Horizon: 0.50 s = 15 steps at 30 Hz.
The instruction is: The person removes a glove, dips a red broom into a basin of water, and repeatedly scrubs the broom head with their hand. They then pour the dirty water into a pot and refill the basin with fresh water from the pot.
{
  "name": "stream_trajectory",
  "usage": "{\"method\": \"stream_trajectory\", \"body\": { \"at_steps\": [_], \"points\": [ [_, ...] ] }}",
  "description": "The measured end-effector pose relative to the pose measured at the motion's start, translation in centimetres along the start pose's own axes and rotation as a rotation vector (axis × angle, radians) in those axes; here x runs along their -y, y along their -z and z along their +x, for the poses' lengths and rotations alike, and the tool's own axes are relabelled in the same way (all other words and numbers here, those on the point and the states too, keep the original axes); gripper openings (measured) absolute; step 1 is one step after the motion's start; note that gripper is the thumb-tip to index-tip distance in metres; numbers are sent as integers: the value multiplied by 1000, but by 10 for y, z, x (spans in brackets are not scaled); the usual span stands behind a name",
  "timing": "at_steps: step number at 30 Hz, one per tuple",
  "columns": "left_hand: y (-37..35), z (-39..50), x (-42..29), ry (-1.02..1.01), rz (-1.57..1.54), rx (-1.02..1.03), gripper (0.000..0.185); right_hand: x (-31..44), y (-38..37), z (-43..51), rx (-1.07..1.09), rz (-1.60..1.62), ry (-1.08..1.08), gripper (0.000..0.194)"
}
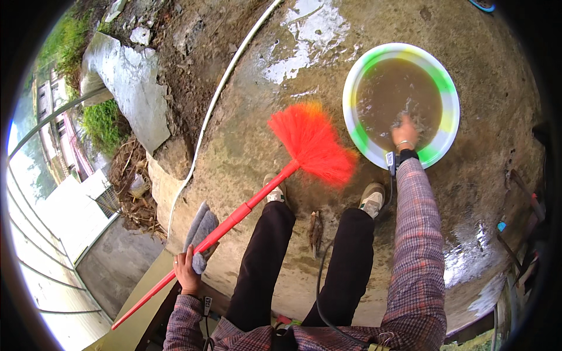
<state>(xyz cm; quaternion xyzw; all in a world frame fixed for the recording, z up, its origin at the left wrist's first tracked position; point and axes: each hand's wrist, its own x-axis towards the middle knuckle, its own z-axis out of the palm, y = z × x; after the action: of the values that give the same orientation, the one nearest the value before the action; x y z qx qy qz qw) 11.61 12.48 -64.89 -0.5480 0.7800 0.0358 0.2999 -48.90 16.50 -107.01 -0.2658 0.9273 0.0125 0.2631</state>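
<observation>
My left hand [188,272] is closed round the red pole of a bristle duster [228,223] and also grips a grey fluffy cloth or pad [204,228]. The duster slants up to the right, its fanned red bristles [316,145] over the concrete between my feet and the basin. My right hand [405,134] is at the surface of murky brown water [390,96] in a round green, yellow and white basin [351,87]. Water splashes around its fingers, which are blurred; whether they hold anything cannot be seen.
A white hose [219,87] curves along the wet concrete floor [246,145] at left, beside soil and a broken slab [131,83]. A small dark piece of wood [315,232] lies between my legs. Black cables hang by my right arm and legs. Dark tools or scraps line the right edge.
</observation>
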Motion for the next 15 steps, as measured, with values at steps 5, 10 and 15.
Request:
{"method": "stream_trajectory", "body": {
  "at_steps": [5, 10, 15],
  "points": [
    [-1, -5, 9, -2, 37, -5, 51, 49, 34, -38, -5, 852, 314, 9],
    [3, -17, 30, 74, 42, 27, 58, 36, 71, -50, -330, 496, 581, 21],
    [6, -26, 42, 119, 27, 44, 34, -25, 66, -43, 210, 1057, 23, 20]
  ]
}}
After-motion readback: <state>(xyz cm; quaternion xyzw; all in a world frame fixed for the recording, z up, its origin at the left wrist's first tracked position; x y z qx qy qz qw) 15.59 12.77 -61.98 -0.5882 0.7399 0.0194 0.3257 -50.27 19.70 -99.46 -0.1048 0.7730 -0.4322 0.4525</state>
